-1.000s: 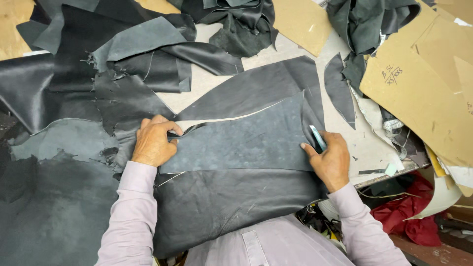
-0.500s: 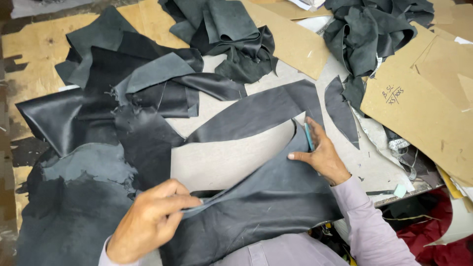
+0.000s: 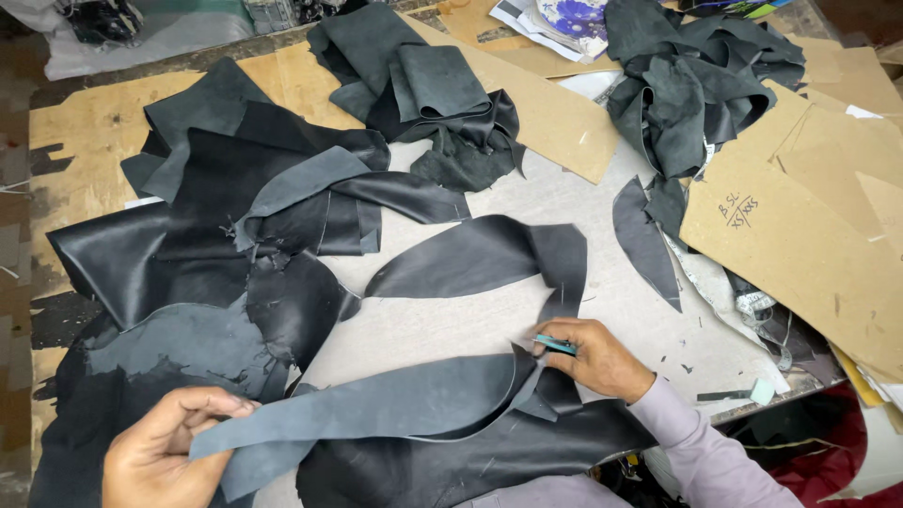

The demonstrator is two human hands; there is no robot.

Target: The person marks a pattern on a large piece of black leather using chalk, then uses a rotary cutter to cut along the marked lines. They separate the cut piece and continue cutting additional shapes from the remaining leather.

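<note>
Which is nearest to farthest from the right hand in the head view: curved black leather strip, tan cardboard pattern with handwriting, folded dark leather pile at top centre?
From the right hand:
1. Curved black leather strip, just above it.
2. Tan cardboard pattern, up and right.
3. Folded dark leather pile, far top centre.

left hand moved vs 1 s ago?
Yes. The left hand has pulled down and left, off the grey board, drawing a cut leather strip with it. The right hand stays near the cut.
</note>
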